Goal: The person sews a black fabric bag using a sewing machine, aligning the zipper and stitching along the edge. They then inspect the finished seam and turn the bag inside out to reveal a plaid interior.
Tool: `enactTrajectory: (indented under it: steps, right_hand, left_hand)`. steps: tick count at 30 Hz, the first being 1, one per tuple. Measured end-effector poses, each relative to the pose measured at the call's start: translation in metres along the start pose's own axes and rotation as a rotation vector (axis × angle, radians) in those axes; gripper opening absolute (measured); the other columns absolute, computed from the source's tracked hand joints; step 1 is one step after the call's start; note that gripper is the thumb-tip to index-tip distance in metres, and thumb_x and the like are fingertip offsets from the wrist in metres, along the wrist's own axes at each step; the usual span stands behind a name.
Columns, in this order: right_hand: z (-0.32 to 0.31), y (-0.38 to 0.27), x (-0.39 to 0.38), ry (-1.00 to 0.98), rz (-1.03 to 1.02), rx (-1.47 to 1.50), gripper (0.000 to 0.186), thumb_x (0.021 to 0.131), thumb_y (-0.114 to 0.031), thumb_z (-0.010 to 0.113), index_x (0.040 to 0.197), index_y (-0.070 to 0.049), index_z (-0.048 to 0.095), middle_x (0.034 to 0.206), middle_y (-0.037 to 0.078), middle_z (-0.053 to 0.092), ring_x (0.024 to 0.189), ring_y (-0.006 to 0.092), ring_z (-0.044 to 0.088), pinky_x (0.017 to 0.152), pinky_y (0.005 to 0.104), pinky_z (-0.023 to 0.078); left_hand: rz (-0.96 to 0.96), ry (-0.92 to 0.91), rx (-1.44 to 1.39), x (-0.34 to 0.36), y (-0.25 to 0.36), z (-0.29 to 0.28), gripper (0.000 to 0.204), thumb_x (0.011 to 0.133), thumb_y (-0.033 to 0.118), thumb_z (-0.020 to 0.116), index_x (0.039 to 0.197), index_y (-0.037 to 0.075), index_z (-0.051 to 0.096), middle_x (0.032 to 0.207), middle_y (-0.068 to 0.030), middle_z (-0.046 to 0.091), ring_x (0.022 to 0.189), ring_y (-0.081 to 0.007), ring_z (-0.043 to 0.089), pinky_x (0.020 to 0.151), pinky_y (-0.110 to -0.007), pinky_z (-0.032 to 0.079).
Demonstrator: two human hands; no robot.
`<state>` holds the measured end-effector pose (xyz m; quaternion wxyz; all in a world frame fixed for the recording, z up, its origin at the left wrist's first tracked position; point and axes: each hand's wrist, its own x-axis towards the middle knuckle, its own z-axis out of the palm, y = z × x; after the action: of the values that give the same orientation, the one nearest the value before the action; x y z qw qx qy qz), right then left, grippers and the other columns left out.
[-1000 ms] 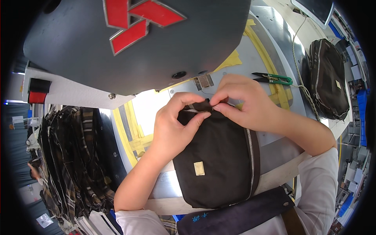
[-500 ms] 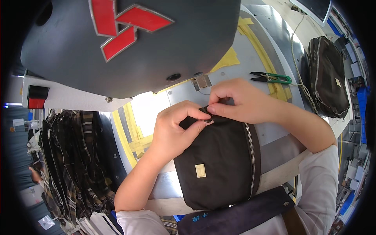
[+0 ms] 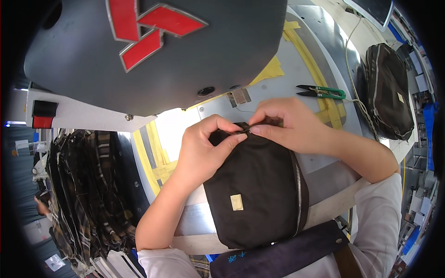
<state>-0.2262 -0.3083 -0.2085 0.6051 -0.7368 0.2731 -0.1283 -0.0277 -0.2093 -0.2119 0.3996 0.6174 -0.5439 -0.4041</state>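
- Dark grey sewing machine head (image 3: pixel 204 60) with a red emblem, rising over the upper left of the grey metal work surface (image 3: pixel 329 180)
- Stack of dark, plaid-patterned fabric pieces (image 3: pixel 83 185) at the person's left, below the machine's white part
- Dark brown zippered pouch (image 3: pixel 255 180) lying in front of the person, its far edge between the fingertips of both hands and its body stretching from there toward the person, below the fingers
- Second dark brown pouch (image 3: pixel 391 92) well apart at the right, near a pale cord (image 3: pixel 348 55)
- Left hand (image 3: pixel 201 150), thumb and forefinger clamped on that far edge
- Right hand (image 3: pixel 292 127), thumb and forefinger pinched on the same edge, just beside the left fingertips
- Green-handled thread snips (image 3: pixel 329 92) beyond the right hand, blades apart
- Small cream patch (image 3: pixel 237 202) on the nearer pouch, well apart from the fingers
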Motion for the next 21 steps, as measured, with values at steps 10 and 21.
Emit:
enactTrajectory:
  steps: [10,21]
  right_hand:
    - [0.01,0.001,0.002,0.167,0.074,0.063,0.018,0.088,-0.012,0.066,0.093,0.005,0.067,0.08,0.013,0.069,0.071,0.0165,0.064,0.066,0.0309,0.051]
    - [0.012,0.005,0.0,0.143,-0.071,-0.038,0.013,0.087,-0.01,0.066,0.092,0.002,0.066,0.081,0.009,0.066,0.07,0.0136,0.061,0.064,0.0284,0.048]
  left_hand:
    - [0.757,0.277,0.57,0.001,-0.005,0.007,0.02,0.064,0.001,0.078,0.077,0.006,0.064,0.107,-0.0048,0.069,0.082,-0.0201,0.069,0.061,-0.028,0.055]
    - [0.103,0.164,0.028,-0.001,0.002,0.015,0.013,0.079,0.01,0.076,0.084,0.003,0.066,0.093,-0.0086,0.071,0.08,-0.0206,0.069,0.075,-0.029,0.053]
